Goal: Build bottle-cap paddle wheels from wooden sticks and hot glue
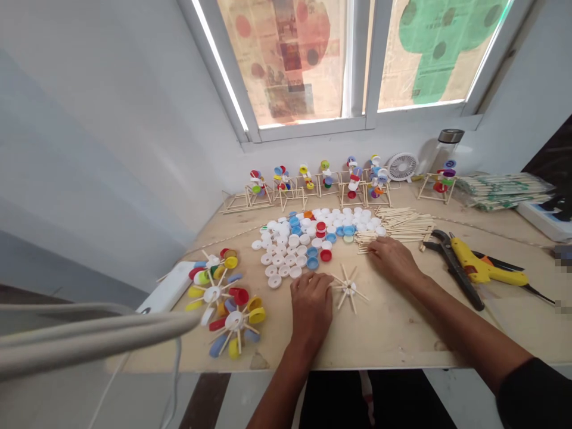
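Note:
A small wheel of wooden sticks round a white bottle cap [349,289] lies on the table in front of me. Just left of it rests my left hand [313,302], fingers curled, with the thumb side at the end of one spoke that it seems to pinch. My right hand [393,258] reaches to a small heap of short wooden sticks [365,239]. Its fingers are pressed together at the near sticks, and their tips are partly hidden. Loose bottle caps [290,250], mostly white with some blue and red, spread beyond my left hand.
Finished cap wheels [235,322] sit at the left by a white power strip [172,286]. A yellow glue gun [480,265] and black-handled pliers [456,274] lie right. Behind stand stick frames with colourful wheels [354,179], a small fan [402,167], a bottle [447,149] and packaged sticks [504,189].

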`<action>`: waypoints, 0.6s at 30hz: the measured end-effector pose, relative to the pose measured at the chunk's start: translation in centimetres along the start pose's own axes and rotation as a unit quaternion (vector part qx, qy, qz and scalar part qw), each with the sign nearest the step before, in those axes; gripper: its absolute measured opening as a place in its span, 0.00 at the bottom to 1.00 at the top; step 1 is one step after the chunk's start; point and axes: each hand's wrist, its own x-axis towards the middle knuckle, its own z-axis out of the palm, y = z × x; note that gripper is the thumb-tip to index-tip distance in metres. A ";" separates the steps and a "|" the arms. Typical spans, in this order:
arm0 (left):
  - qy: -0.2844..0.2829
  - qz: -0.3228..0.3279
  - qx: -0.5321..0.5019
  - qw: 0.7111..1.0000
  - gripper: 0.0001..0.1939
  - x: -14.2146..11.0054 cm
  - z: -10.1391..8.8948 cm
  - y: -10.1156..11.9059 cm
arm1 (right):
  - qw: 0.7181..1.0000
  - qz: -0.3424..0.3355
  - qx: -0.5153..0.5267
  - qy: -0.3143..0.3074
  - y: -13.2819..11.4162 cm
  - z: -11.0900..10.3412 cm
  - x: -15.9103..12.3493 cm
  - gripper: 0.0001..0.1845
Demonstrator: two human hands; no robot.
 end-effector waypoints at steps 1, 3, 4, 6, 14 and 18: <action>0.002 0.000 -0.001 1.000 0.12 0.0 0.0 0.0 | 1.000 0.000 -0.004 -0.003 0.0 0.1 0.1 0.11; 0.001 -0.003 -0.009 1.000 0.12 -0.1 -0.1 0.1 | 1.000 -0.002 -0.007 -0.013 0.0 0.2 0.3 0.10; -0.001 -0.006 -0.015 1.000 0.12 -0.2 -0.2 0.1 | 1.000 -0.004 -0.007 -0.018 0.1 0.2 0.4 0.09; -0.003 -0.015 -0.030 0.999 0.11 -0.4 -0.3 0.2 | 1.000 -0.009 -0.003 -0.027 0.2 0.2 0.7 0.09; 0.048 -0.057 -0.085 0.994 0.11 -2.5 -1.8 1.4 | 0.998 0.002 0.060 -0.017 -0.7 -1.4 -2.6 0.06; 0.028 -0.063 -0.181 0.981 0.12 -3.8 -2.6 3.3 | 0.972 -0.069 0.224 -0.030 -2.9 -2.4 -7.7 0.06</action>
